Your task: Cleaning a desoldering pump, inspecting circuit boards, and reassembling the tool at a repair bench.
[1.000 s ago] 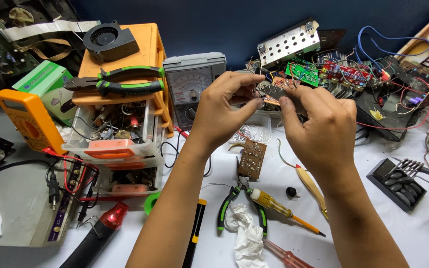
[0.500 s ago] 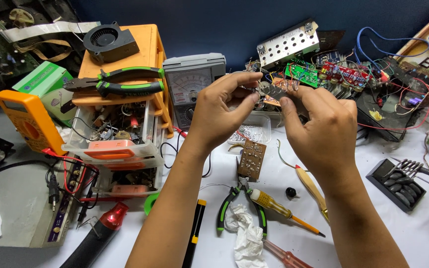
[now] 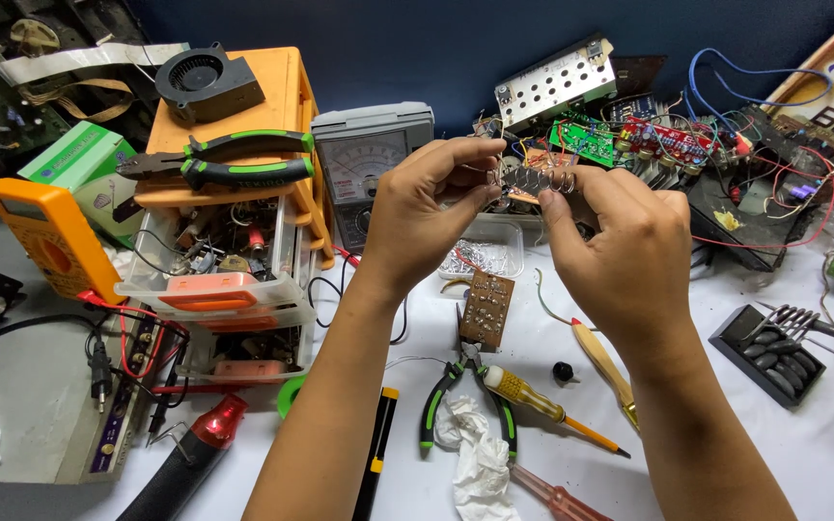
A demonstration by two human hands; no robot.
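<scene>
— Both hands are up off the tabletop [image 3: 822,453], aren't they? Left hand [image 3: 417,217] and right hand [image 3: 620,251], meeting in the middle.

— Yes, and they share one thing: a small part with a row of thin wire coils [image 3: 533,179], pinched at each end between thumbs and fingertips. Neither hand is slack; both grip the same piece.

— Why hold it so high?

— My guess is for a close look. It sits raised between the hands, in front of the grey analogue meter [image 3: 371,154] and the perforated metal box [image 3: 554,82], well above the clutter.

— How does the piece look?

— Pale, springy loops side by side, with a hint of brown backing underneath. The fingers hide the rest, so I cannot tell its full shape.

— And below?

— A little brown circuit board [image 3: 486,307] lies flat just under the hands, with green-handled pliers [image 3: 465,400] and a yellow-handled screwdriver [image 3: 547,407] beside it, likely kept near for easy reach. A crumpled white tissue [image 3: 480,458] lies by the pliers.

— To the left?

— An orange drawer unit [image 3: 287,96] carries a second pair of pliers [image 3: 229,159] and a black fan [image 3: 207,82] on top; its clear drawer [image 3: 209,289] is pulled out, full of small parts.
</scene>
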